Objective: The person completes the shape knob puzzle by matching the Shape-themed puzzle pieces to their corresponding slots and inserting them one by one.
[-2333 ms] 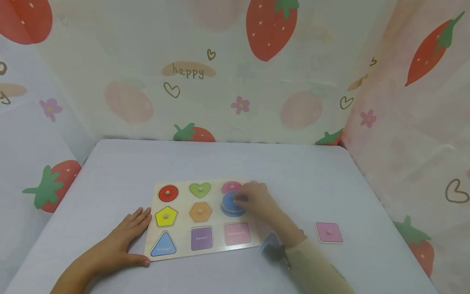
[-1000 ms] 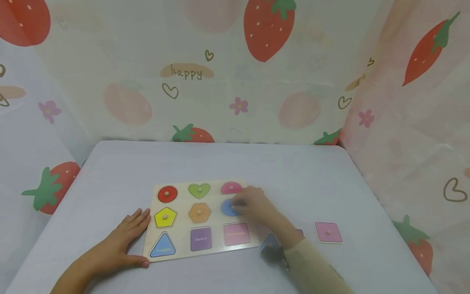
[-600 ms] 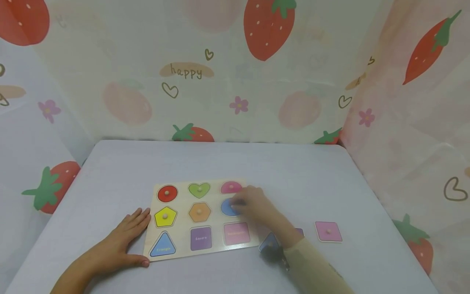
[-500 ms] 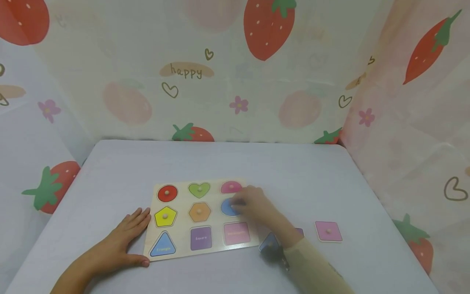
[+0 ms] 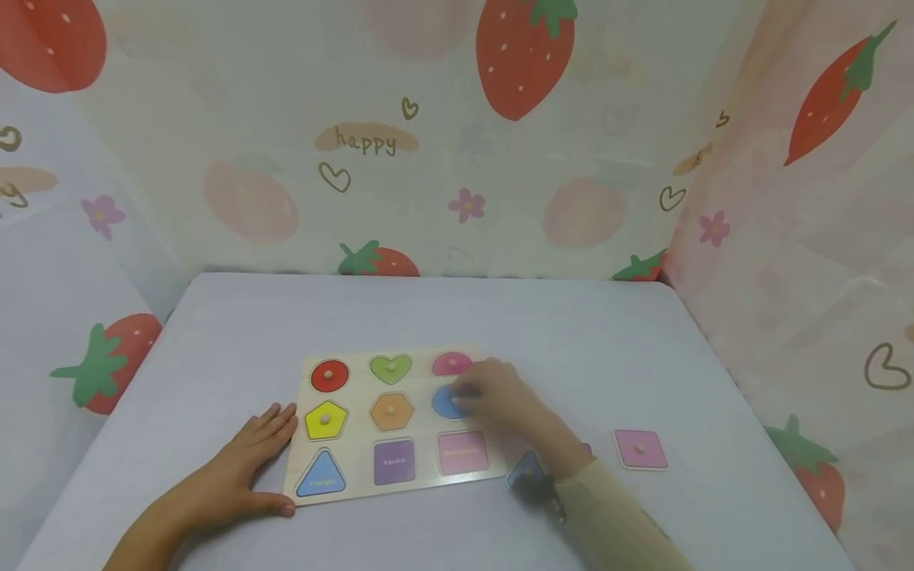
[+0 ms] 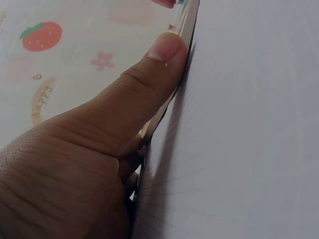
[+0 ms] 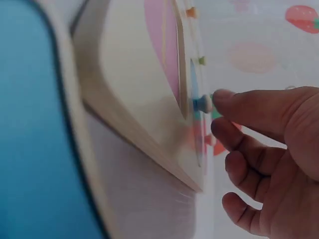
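Note:
A wooden knob puzzle board (image 5: 357, 390) lies on the white table. Against its left edge rests my left hand (image 5: 239, 468), fingers spread and straight; its thumb (image 6: 167, 47) lies along the board's side in the left wrist view. My right hand (image 5: 500, 396) is over the board's right side, at the blue oval piece (image 5: 444, 403), which lies in its recess. In the right wrist view the thumb and loosely bent fingers of that hand stand just off the oval's knob (image 7: 203, 103). Red circle, green heart, pink semicircle, yellow pentagon and orange hexagon pieces sit in their recesses.
The front row shows a blue triangle recess (image 5: 321, 474), a purple square (image 5: 394, 461) and a pink rectangle (image 5: 462, 454). Right of the board lie a blue triangle piece (image 5: 527, 468), a mostly hidden purple piece (image 5: 589, 449) and a pink rectangle piece (image 5: 640, 450).
The blue oval piece, earlier held tilted above the board by my right hand, went down into its recess. The right fingers have come slightly off its knob. My left hand stays put.

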A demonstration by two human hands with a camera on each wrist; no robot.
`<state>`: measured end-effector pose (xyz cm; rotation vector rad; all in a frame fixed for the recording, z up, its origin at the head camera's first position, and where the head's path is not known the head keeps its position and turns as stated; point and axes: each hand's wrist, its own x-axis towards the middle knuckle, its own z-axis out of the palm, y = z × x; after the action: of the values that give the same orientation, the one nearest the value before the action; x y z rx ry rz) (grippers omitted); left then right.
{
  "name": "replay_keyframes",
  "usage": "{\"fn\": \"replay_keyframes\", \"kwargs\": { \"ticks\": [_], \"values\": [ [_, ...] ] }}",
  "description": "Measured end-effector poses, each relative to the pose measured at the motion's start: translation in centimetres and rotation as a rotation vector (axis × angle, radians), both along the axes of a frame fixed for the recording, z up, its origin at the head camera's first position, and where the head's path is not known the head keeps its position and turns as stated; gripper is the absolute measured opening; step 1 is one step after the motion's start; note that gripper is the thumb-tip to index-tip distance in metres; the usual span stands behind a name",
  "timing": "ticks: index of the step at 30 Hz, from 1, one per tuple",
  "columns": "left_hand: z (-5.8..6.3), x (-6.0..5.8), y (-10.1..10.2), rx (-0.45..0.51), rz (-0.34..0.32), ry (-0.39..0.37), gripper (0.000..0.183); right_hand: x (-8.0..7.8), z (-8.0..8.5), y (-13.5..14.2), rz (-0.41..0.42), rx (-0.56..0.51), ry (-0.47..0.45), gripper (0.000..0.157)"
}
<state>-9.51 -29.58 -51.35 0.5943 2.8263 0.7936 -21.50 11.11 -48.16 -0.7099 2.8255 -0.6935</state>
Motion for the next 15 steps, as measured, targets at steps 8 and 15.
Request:
{"fn": "replay_keyframes", "kwargs": {
  "ticks": [8, 15],
  "values": [
    [-0.1, -0.2, 0.1, -0.005, -0.015, 0.032, 0.123, -0.1, 1.8, 1.0, -0.047, -0.048, 0.032, 0.019],
    [-0.2, -0.2, 0.1, -0.016, -0.001, 0.005, 0.124, 0.6, 2.6, 3.0, -0.037, -0.034, 0.094, 0.021]
  ]
}}
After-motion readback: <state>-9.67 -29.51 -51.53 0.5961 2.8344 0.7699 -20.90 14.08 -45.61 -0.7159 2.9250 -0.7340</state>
